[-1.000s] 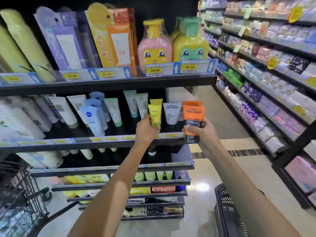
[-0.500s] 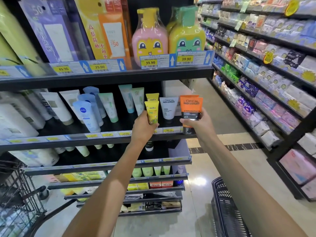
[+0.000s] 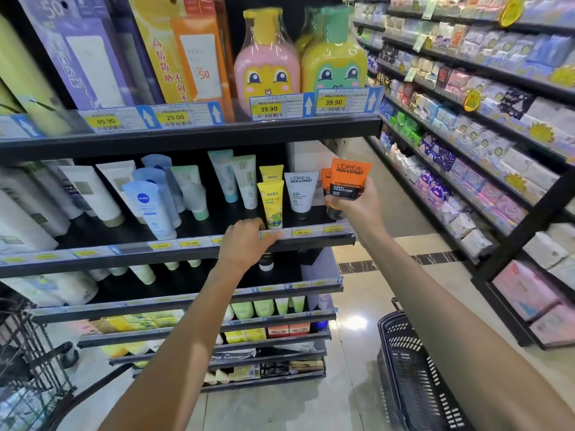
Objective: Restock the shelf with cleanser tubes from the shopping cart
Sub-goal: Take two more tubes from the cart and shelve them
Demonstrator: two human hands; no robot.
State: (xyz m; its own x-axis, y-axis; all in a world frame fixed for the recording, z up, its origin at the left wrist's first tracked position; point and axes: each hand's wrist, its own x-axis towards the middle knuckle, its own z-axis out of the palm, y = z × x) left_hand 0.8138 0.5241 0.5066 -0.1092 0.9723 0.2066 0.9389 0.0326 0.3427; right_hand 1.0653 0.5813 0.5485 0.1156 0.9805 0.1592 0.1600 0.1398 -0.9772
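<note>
Store aisle, glossy tiled floor (image 3: 367, 306) with a dark stripe across it. Black end shelf (image 3: 193, 244) in several tiers, price tags along each lip. Top tier: tall boxes, a pink bottle (image 3: 267, 66) and a green bottle (image 3: 334, 60), tags reading 39.90. Second tier: rows of tubes standing cap down, white, pale blue, mint.

Right hand (image 3: 357, 209) is clamped on an orange tube (image 3: 348, 181), held upright above the right end of the second tier, just in front of another orange tube (image 3: 326, 181) standing behind it. White tube (image 3: 300, 191) stands just left of that.

Left hand (image 3: 245, 244) rests at the shelf lip, fingers loosely bent, tips touching the price strip just beside the base of a yellow tube (image 3: 271, 203); it holds nothing. Second yellow tube stands right behind the first.

Cart (image 3: 28, 362) at lower left, cut off by the frame edge, contents blurred. Black basket (image 3: 417, 368) on the floor lower right, partly hidden by the right forearm, inside not visible. Long shelves of packets along the right side, labels too blurred to read. Lower tiers of the end shelf are dim; items there hard to make out. Small print on the tags is unreadable.
</note>
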